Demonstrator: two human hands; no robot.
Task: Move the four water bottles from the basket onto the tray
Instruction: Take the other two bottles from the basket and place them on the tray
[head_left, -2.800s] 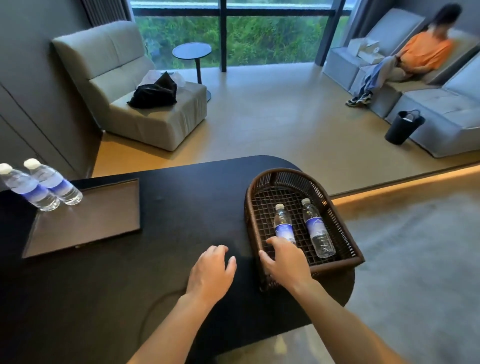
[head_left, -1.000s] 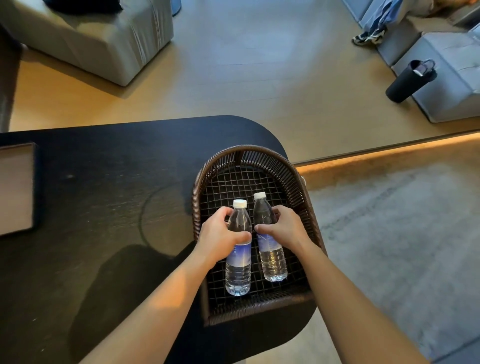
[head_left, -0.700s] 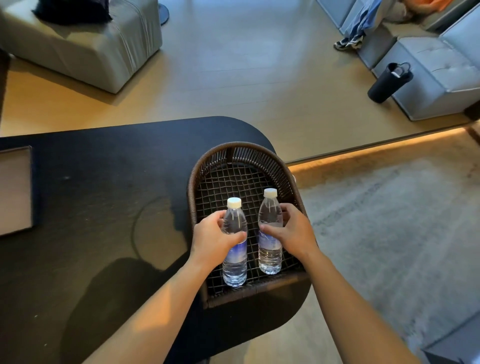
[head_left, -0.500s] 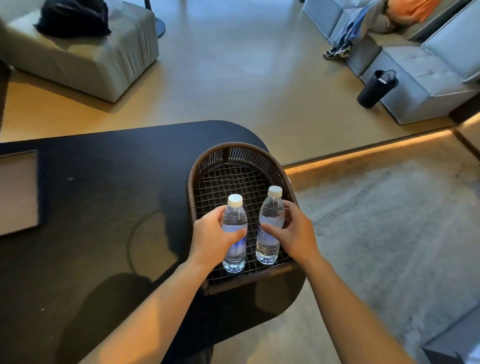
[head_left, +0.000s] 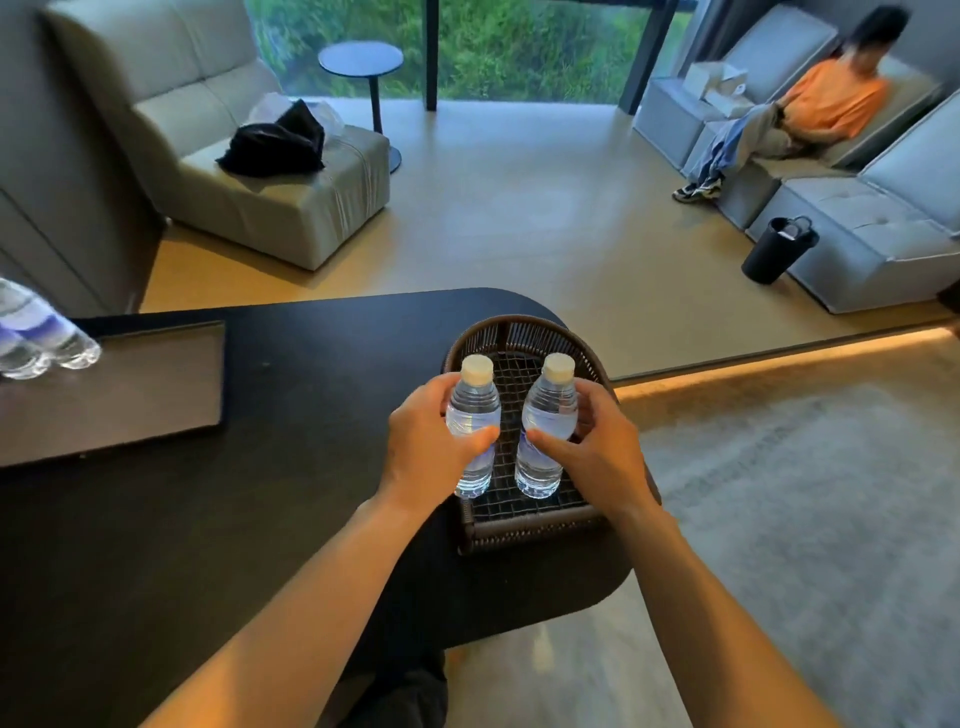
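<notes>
My left hand (head_left: 426, 447) grips a clear water bottle (head_left: 471, 410) with a white cap, held upright above the brown wicker basket (head_left: 524, 525). My right hand (head_left: 597, 452) holds a second bottle (head_left: 548, 415) the same way, just to the right. Both bottle bases hang a little above the basket's mesh floor. The basket stands at the right end of the black table (head_left: 260, 519). A flat dark tray (head_left: 119, 395) lies at the far left, with two more bottles (head_left: 36, 338) standing at its left end, partly cut off by the frame edge.
The table's rounded end drops off just right of the basket, above a grey rug (head_left: 805, 493). Beyond the table are a beige sofa (head_left: 260, 182), a round side table (head_left: 361, 60), a black bin (head_left: 776, 249) and a seated person (head_left: 810, 109) on grey seats.
Both hands closed on the two bottles lying in the basket, stood them up and lifted them. The view tilted up, bringing the tray and its two bottles back into sight.
</notes>
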